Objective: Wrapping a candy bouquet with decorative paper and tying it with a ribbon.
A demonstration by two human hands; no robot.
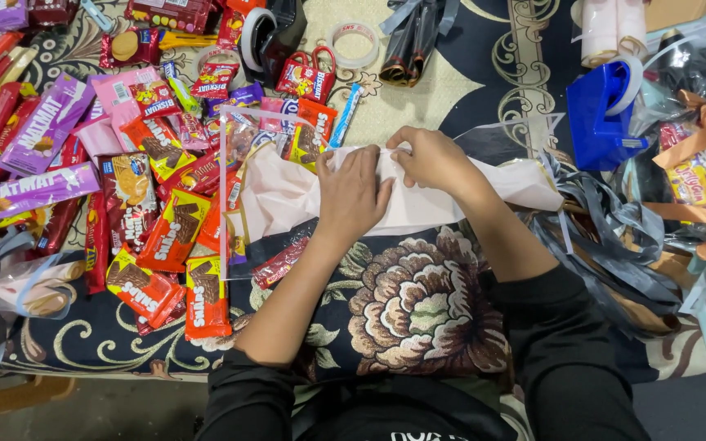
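Observation:
My left hand (351, 194) lies flat, pressing on a pale pink sheet of wrapping paper (283, 196) spread on a dark floral cushion (414, 306). My right hand (428, 158) pinches the top edge of the same sheet just beside the left hand's fingertips. A clear plastic bag (234, 175) lies over the left part of the sheet. Both forearms reach out from black sleeves.
Several red, orange and purple snack packets (157, 237) cover the rug at left. A blue tape dispenser (602, 110) stands at right, with grey ribbon strips (606, 237) and ribbon-tied clear bags (700, 167) beyond. A tape roll (353, 42) and a black dispenser (275, 33) lie at the top.

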